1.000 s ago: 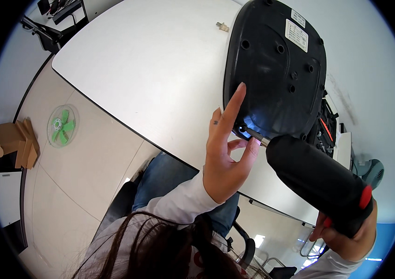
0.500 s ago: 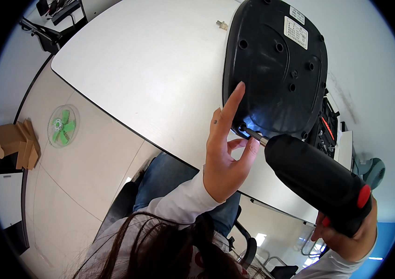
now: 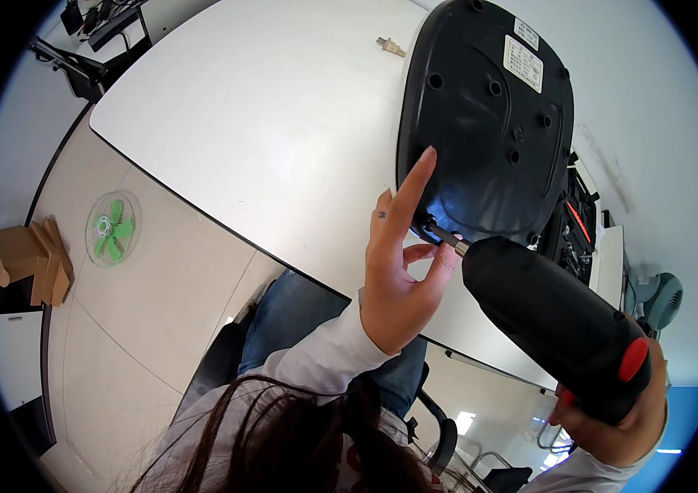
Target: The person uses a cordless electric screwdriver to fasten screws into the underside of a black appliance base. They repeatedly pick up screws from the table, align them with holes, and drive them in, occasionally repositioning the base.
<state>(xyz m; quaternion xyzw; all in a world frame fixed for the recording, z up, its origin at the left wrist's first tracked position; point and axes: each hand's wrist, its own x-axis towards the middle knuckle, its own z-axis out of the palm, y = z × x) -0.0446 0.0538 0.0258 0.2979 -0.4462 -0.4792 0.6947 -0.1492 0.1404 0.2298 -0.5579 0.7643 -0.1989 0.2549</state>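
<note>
A black plastic appliance housing (image 3: 480, 123) with round screw holes and white labels lies on the white table (image 3: 258, 107). My left hand (image 3: 402, 271) is at its near left corner, index finger stretched along the edge, thumb and another finger bent around the corner; the remaining fingers are partly hidden. In my right hand (image 3: 624, 427) is a black and red cordless screwdriver (image 3: 546, 312), held by its handle. Its bit (image 3: 446, 237) points into the corner screw hole, close to my left thumb, and its light shines on the plastic. Whether a screw sits there cannot be seen.
A small beige plug-like part (image 3: 391, 47) lies left of the housing. Beyond its right side is an open black tool case (image 3: 575, 226). A grey-green fan (image 3: 661, 300) stands at the right. On the floor are a green-bladed fan (image 3: 113, 229) and cardboard (image 3: 32, 259).
The screwdriver body has shifted slightly left, its bit still at the same corner hole. The housing appears a little narrower and slightly turned. My left hand keeps its hold.
</note>
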